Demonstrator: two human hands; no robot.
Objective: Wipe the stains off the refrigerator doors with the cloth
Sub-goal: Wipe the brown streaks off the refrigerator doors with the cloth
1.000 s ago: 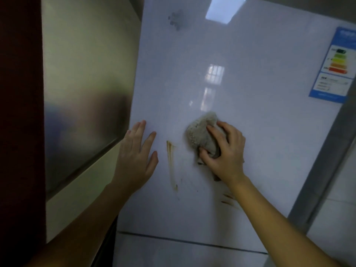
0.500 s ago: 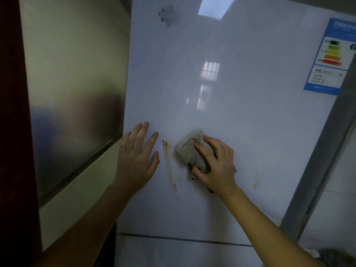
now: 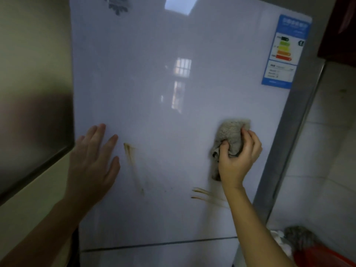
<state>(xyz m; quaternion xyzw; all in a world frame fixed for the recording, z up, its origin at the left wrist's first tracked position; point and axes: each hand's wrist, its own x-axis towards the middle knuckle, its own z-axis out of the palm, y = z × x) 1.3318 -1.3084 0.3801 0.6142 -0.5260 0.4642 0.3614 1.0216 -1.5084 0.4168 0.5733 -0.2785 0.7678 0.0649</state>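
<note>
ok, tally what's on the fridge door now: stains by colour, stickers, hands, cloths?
Brown streak stains: 2, one by the left hand, one below the right hand
Dark smudge: 1
Energy label: 1
Hands: 2, left, right
Cloth: 1
Total: 7

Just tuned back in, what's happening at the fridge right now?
A person is wiping the upper refrigerator door. The right hand presses a bunched grey cloth against the door near its right edge, below the energy label. The left hand lies flat and open on the door's left side. Brown stains remain: a long streak just right of the left hand, and a few shorter streaks below the cloth. Neither is under the cloth at this moment.
</note>
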